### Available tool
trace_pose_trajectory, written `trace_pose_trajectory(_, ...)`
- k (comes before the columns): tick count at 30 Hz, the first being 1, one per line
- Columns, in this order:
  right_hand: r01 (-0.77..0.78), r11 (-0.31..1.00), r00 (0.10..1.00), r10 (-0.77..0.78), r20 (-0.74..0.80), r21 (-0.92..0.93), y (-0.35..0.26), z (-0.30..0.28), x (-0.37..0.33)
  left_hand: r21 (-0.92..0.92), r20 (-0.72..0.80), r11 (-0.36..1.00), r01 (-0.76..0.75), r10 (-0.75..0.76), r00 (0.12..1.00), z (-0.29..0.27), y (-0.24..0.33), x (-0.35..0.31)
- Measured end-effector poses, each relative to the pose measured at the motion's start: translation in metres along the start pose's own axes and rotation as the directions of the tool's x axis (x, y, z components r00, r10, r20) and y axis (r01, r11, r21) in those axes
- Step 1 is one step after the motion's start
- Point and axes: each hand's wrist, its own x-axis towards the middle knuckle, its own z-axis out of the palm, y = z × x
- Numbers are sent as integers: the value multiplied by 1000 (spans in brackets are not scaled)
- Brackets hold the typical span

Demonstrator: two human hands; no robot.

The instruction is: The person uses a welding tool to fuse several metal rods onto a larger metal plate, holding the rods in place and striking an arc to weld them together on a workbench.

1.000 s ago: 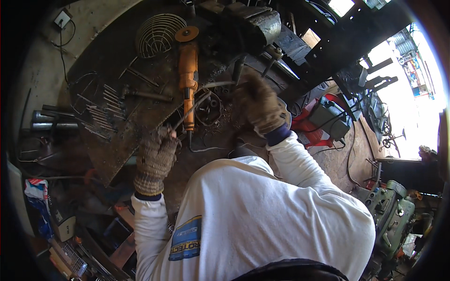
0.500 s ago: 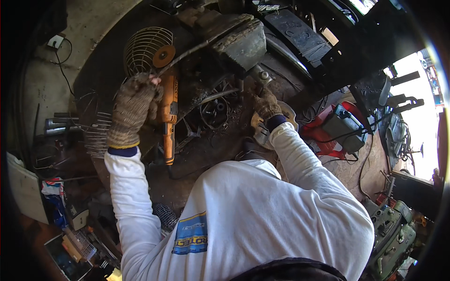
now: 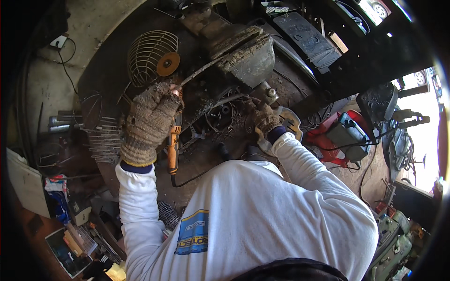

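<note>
My left hand (image 3: 149,124), in a soiled knit glove, is closed around the near end of a thin metal rod (image 3: 201,71). The rod slants up to the right, to the jaws of a heavy bench vise (image 3: 251,63). Below the vise, my gloved right hand (image 3: 263,117) is closed at the end of the vise's handle bar (image 3: 225,100), beside the round screw head (image 3: 270,92). Its fingertips are partly hidden. An orange angle grinder (image 3: 173,152) lies beneath my left hand, which covers its middle; its brown disc (image 3: 168,64) shows beyond.
A domed wire cage (image 3: 149,56) stands behind the disc. Several thin rods (image 3: 104,140) lie to the left. Beyond my right hand are a rounded metal plate (image 3: 288,122) and a red and grey machine (image 3: 344,136) with cables. A dark steel beam (image 3: 356,65) crosses the far right.
My left hand has shifted slightly right and nearer, now covering more of the grinder. My right hand stays by the vise screw. The whole view has shifted a little.
</note>
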Motion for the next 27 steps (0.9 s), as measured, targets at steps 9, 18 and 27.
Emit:
trace_pose_trajectory(9, -159, 788, 964, -7, 267, 595, -3, 52, -31, 406, 16, 739, -538, 583, 812, 27, -24, 19)
trace_pose_trajectory(18, 180, 460, 740, -646, 188, 869, -143, 20, -83, 293, -60, 843, -450, 486, 872, 36, -25, 26)
trace_pose_trajectory(27, 767, 641, 632, -762, -141, -30, -126, -105, -11, 43, -39, 995, -93, 95, 995, 39, -11, 20)
